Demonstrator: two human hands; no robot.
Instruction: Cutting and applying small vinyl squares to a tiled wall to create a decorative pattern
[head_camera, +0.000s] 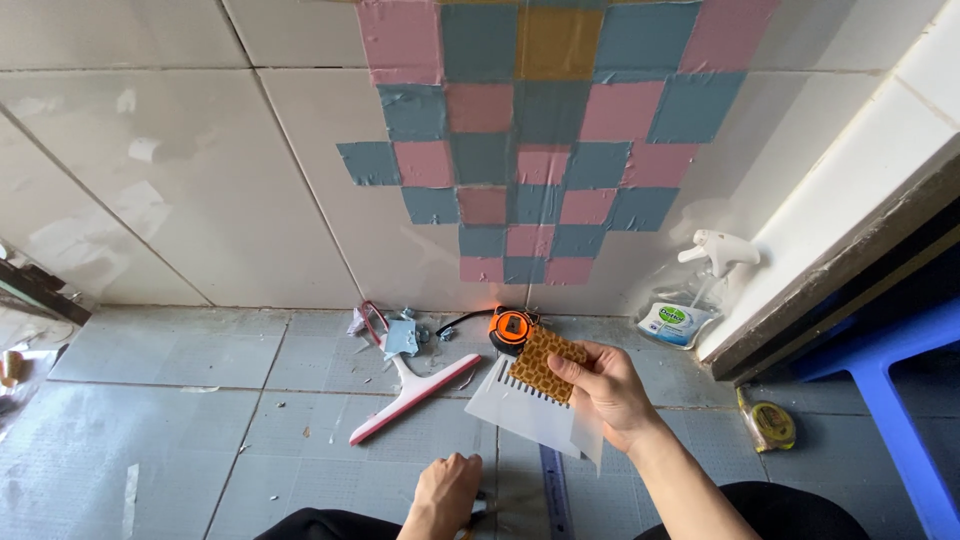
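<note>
Fingers of the left hand curl down at the floor, contents hidden; right hand pinches a patterned square with its backing sheet. Peel slowly, corners flat, wall patchwork beyond.

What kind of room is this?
Probably a bathroom or kitchen corner under redecoration: pink and blue squares stuck on the tiled wall, a squeegee and a spray bottle on the floor.

Right hand raised, fingers pinched
</note>
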